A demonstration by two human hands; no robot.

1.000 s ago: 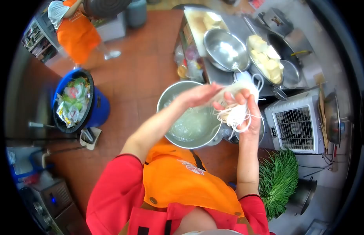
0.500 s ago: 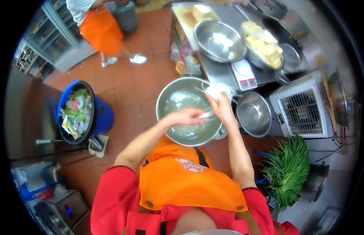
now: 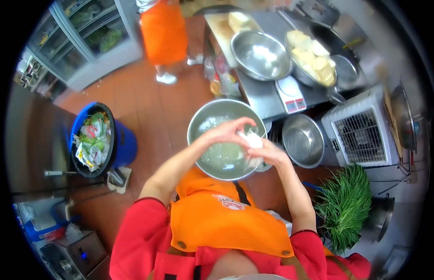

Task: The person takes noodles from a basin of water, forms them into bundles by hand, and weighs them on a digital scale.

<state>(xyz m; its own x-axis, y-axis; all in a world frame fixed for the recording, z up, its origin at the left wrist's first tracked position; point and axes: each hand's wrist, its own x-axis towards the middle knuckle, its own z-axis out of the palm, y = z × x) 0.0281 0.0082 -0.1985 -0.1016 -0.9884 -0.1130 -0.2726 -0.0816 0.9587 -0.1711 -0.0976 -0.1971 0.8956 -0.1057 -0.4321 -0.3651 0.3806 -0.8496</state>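
A round metal bowl point(image 3: 194, 156) of cloudy, pale liquid is in front of my apron. Over its right side, my right hand point(image 3: 270, 153) is closed around a bundle of white noodles point(image 3: 254, 140), or strands much like noodles. My left hand point(image 3: 231, 130) reaches over the bowl from the left. Its index finger is curled above the bundle, while the lower fingers grip the bundle's left side. Part of the bundle is hidden by the fingers.
A steel table holds a kitchen scale point(image 3: 290, 93), an empty metal bowl point(image 3: 261, 55) and a bowl of pale yellow chunks point(image 3: 312, 56). At right are a perforated basin point(image 3: 302, 141), a white cooler unit point(image 3: 361, 130) and green stalks point(image 3: 345, 207). A blue bin point(image 3: 126, 147) stands left; a person in an orange apron point(image 3: 164, 35) is behind.
The bundle and my right hand have come down and toward me. My left hand has moved up and right to meet the bundle. The other person has shifted right.
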